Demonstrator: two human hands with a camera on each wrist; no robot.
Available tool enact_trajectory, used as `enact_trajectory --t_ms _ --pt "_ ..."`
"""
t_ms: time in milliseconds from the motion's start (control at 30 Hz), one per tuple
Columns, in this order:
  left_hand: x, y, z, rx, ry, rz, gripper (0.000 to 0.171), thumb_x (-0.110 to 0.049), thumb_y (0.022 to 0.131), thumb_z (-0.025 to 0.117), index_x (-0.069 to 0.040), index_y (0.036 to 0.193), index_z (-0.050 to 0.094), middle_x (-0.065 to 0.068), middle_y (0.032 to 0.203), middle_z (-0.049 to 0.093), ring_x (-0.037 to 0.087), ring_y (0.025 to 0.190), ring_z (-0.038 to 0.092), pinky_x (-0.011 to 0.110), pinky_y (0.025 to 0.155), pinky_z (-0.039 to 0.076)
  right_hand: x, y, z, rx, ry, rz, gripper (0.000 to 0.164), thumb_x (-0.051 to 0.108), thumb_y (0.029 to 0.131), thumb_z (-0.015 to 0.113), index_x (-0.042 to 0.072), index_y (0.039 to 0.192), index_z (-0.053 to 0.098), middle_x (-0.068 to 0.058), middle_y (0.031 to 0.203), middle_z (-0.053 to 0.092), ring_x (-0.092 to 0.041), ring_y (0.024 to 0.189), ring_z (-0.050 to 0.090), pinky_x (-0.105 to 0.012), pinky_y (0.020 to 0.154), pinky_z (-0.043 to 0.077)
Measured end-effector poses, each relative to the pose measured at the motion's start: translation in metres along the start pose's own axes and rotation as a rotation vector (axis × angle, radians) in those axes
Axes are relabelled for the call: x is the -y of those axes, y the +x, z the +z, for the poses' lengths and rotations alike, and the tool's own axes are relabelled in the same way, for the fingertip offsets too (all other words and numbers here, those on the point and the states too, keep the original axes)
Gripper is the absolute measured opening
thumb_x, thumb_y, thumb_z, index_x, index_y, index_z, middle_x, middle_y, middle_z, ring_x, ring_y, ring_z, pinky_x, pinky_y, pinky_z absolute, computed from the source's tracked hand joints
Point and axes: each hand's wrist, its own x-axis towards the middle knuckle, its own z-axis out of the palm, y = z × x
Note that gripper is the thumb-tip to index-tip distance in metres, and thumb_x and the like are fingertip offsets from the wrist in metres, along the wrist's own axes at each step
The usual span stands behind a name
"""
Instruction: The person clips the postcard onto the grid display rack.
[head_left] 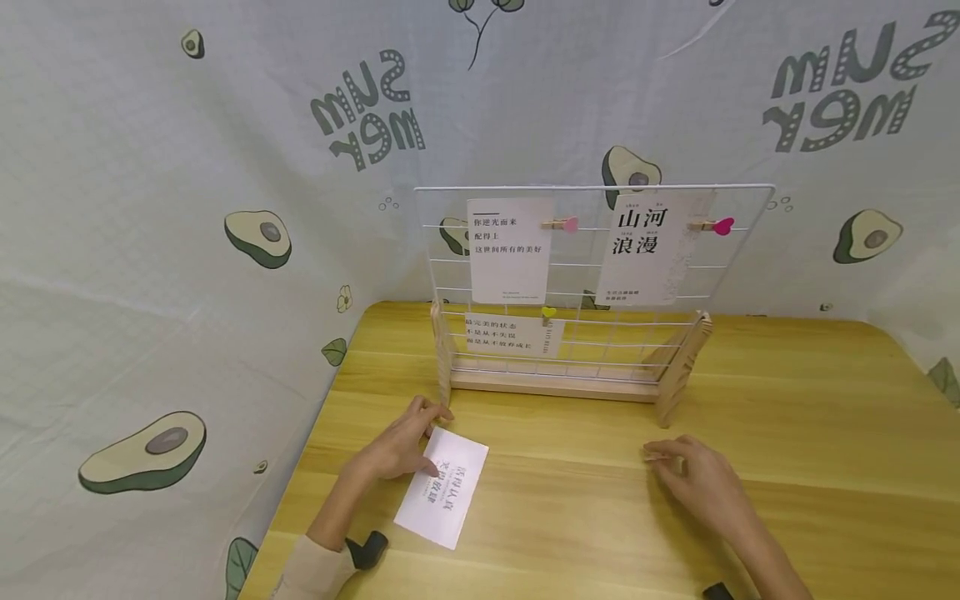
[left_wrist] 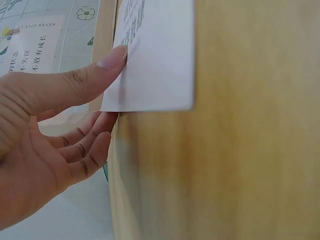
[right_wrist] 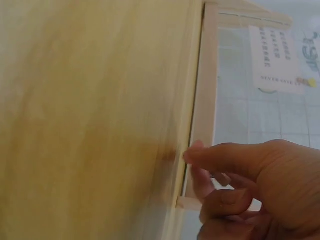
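Note:
A white card (head_left: 452, 492) with printed characters lies at a slant over the left part of the table. My left hand (head_left: 401, 442) pinches its edge, the thumb on the printed face and the fingers at the far edge; in the left wrist view the card (left_wrist: 155, 70) juts out past the thumb. My right hand (head_left: 693, 479) is low over the table, right of the card, thumb and index finger together and the other fingers curled. Between them shows a small pale thing (right_wrist: 221, 178), mostly hidden; I cannot tell what it is.
A white wire grid (head_left: 592, 321) in a wooden stand (head_left: 555, 385) stands behind the hands. Three cards hang on it, held by small clothespins, pink (head_left: 561, 224), magenta (head_left: 712, 226) and yellow (head_left: 548, 314). Behind the table (head_left: 795, 400) hangs an avocado-print cloth (head_left: 360, 250).

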Motion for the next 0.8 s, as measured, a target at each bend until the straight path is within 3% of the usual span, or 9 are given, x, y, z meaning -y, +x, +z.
enact_trajectory --t_ms 167,300,433,567,700,800 --pt "-0.003 -0.002 0.004 -0.034 -0.04 -0.027 0.078 -0.003 0.074 0.091 -0.009 0.141 0.053 0.011 0.136 0.047 0.024 0.117 0.059 0.041 0.095 0.053 0.001 0.0 0.002 -0.065 0.014 0.007 0.015 0.017 0.091 0.079 0.008 0.103 0.079 -0.003 0.09 0.073 0.001 0.054 0.037 -0.023 0.046 0.033" --pt "-0.011 -0.016 0.006 -0.074 -0.013 -0.11 0.073 -0.012 0.074 0.093 -0.002 0.136 0.055 0.014 0.129 0.052 0.028 0.112 0.061 0.045 0.094 0.055 0.004 0.001 0.003 -0.085 0.029 0.005 0.014 0.02 0.093 0.078 0.01 0.102 0.08 -0.002 0.091 0.072 0.002 0.054 0.038 -0.023 0.046 0.033" --pt "-0.027 -0.038 0.012 -0.111 0.071 -0.214 0.071 -0.028 0.07 0.096 0.002 0.122 0.059 0.011 0.109 0.058 0.023 0.097 0.059 0.044 0.086 0.054 0.005 0.0 0.004 -0.09 0.028 -0.017 0.013 0.02 0.09 0.08 0.011 0.099 0.081 0.0 0.087 0.067 0.002 0.056 0.038 -0.022 0.047 0.034" --pt "-0.042 -0.055 0.024 -0.189 0.191 -0.299 0.074 -0.04 0.057 0.101 -0.001 0.103 0.058 0.006 0.089 0.053 0.02 0.081 0.049 0.039 0.076 0.045 0.004 0.0 0.005 -0.093 0.02 -0.045 0.012 0.018 0.09 0.081 0.01 0.099 0.081 0.001 0.084 0.06 0.002 0.057 0.037 -0.022 0.047 0.034" --pt "-0.051 -0.063 0.036 -0.283 0.314 -0.356 0.08 -0.045 0.047 0.102 -0.004 0.094 0.053 0.005 0.081 0.05 0.021 0.076 0.047 0.038 0.071 0.038 0.004 0.005 0.002 -0.084 0.033 -0.026 0.015 0.017 0.093 0.077 0.007 0.103 0.079 0.0 0.08 0.061 0.001 0.052 0.036 -0.022 0.044 0.033" --pt "-0.054 -0.064 0.042 -0.31 0.34 -0.383 0.081 -0.042 0.044 0.103 -0.005 0.094 0.052 0.004 0.08 0.051 0.02 0.074 0.046 0.035 0.07 0.032 0.005 0.007 -0.001 -0.076 0.052 0.009 0.017 0.018 0.095 0.075 0.006 0.107 0.078 0.001 0.069 0.056 -0.001 0.047 0.034 -0.023 0.042 0.032"
